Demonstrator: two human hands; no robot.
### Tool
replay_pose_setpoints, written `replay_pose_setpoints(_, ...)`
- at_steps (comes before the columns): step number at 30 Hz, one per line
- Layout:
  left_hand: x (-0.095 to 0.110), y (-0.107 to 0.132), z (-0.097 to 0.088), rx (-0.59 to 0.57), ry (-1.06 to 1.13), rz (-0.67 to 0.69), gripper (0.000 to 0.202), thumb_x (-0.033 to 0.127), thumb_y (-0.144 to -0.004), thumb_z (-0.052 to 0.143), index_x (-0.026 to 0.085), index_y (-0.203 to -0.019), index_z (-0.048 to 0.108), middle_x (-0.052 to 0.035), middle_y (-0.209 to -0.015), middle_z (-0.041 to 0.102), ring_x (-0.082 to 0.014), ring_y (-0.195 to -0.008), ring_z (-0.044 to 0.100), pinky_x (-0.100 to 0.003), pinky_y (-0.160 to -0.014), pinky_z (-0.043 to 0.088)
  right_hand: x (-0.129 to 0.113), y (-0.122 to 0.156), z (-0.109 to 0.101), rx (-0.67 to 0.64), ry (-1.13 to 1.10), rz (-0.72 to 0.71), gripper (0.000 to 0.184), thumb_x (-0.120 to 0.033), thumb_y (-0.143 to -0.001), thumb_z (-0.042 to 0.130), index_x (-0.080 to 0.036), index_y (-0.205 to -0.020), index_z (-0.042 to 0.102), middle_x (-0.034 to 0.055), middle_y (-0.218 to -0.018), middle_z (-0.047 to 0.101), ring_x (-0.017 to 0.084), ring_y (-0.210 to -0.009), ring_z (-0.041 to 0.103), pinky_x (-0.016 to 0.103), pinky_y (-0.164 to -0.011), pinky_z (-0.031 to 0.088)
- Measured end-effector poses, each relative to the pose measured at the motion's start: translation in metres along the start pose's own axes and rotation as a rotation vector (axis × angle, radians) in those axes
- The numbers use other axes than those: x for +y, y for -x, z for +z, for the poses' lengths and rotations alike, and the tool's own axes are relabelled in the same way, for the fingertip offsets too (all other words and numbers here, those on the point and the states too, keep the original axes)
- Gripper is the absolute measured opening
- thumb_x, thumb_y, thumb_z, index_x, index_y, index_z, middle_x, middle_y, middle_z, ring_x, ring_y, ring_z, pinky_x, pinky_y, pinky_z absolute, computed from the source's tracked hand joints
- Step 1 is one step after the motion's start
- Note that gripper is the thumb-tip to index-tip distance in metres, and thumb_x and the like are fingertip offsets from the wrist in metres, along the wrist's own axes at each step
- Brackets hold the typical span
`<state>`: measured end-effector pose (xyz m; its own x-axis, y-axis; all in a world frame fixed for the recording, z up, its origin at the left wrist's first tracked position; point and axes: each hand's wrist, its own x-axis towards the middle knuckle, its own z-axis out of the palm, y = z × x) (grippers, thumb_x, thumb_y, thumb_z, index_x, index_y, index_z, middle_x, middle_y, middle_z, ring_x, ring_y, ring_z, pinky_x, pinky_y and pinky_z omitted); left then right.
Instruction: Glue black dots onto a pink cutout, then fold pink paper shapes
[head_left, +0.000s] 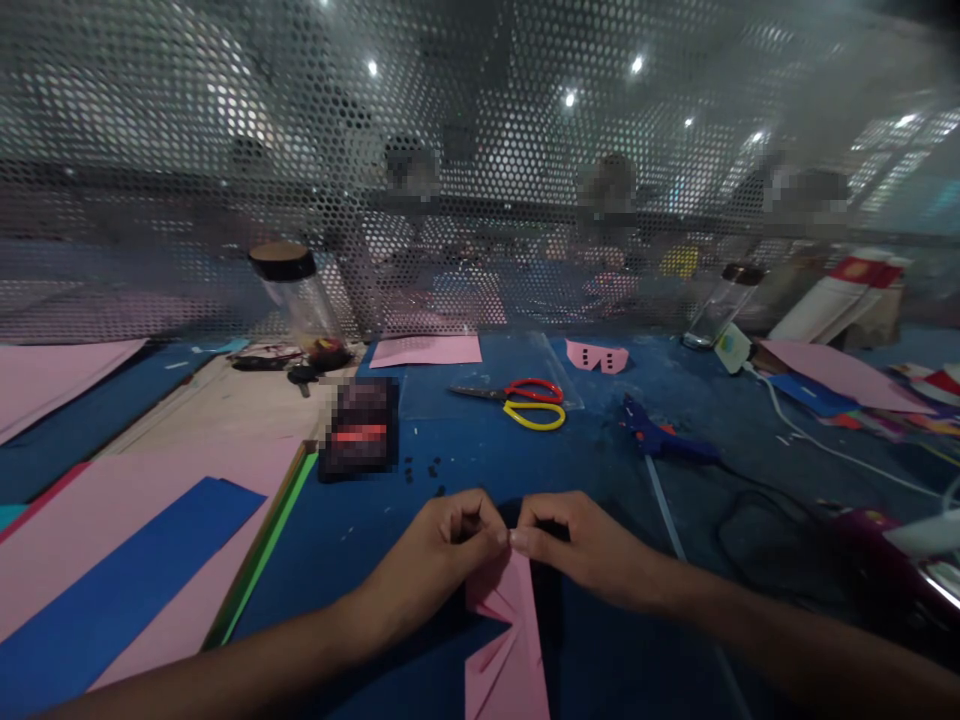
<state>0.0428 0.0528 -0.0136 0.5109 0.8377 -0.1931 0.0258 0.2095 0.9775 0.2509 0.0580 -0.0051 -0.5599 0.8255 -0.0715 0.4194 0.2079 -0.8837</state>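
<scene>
Both hands meet at the top end of a folded pink paper strip (517,630) near the front of the blue table. My left hand (465,535) pinches its upper edge between thumb and fingers. Right beside it, my right hand (570,540) pinches the same edge, the thumb tips almost touching. The strip hangs toward me, creased, with a V-shaped notch on its left side. Beyond the hands lie scissors (534,404) with one red and one yellow handle. A blue glue gun (664,440) rests to the right, and a small pink paper cutout with black squares (597,356) lies farther back.
Pink sheets with a blue strip (142,560) cover the left side. A dark blurred-out object (360,430) and a glass jar (304,310) stand nearby. A bottle (724,305), paper scraps (847,375) and cables are at right. A perforated metal screen (480,180) rises behind, people beyond it.
</scene>
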Motion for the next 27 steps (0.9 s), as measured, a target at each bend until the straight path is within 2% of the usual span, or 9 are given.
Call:
replay_pose_setpoints(9,0.0017,-0.0002,0.0000,0.068,-0.014,0.004,0.038,0.049,-0.083,0.070,0.017,-0.073,0.055,0.0050,-0.056,0.052,-0.0089,-0.049,0.047,-0.021,-0.049,0.037,-0.0027,0.0014,-0.0014,-0.006,0.001,0.044,0.036,-0.044,-0.096,0.058,-0.017,-0.072,0.057,-0.0045,-0.067,0.047,0.010,-0.063,0.040,0.023,-0.056,0.030)
replay_pose_setpoints(15,0.0030,-0.0014,-0.0017,0.112,-0.026,0.021,0.034,0.046,-0.084,0.067,0.017,-0.072,0.055,0.0049,-0.056,0.052,-0.0094,-0.049,0.046,-0.022,-0.049,0.035,-0.0011,0.0011,0.0004,-0.002,0.025,0.036,0.028,-0.035,-0.093,0.062,-0.018,-0.072,0.056,-0.0043,-0.068,0.049,0.010,-0.064,0.041,0.023,-0.057,0.031)
replay_pose_setpoints(20,0.0000,-0.0022,-0.0037,0.144,-0.085,0.070,0.030,0.042,-0.085,0.067,0.015,-0.073,0.060,0.0022,-0.065,0.056,-0.0103,-0.060,0.047,-0.023,-0.057,0.035,0.0010,0.0000,0.0003,0.003,0.046,0.020,0.031,-0.035,-0.094,0.060,-0.017,-0.070,0.054,-0.0047,-0.067,0.047,0.010,-0.063,0.040,0.023,-0.057,0.031)
replay_pose_setpoints(27,0.0042,-0.0016,-0.0039,0.148,-0.064,0.061,0.030,0.042,-0.084,0.069,0.016,-0.071,0.060,0.0036,-0.063,0.054,-0.0098,-0.058,0.045,-0.023,-0.056,0.034,-0.0034,0.0010,-0.0042,-0.035,0.019,0.034,0.033,-0.039,-0.096,0.058,-0.017,-0.071,0.053,-0.0051,-0.067,0.045,0.010,-0.063,0.038,0.024,-0.055,0.029)
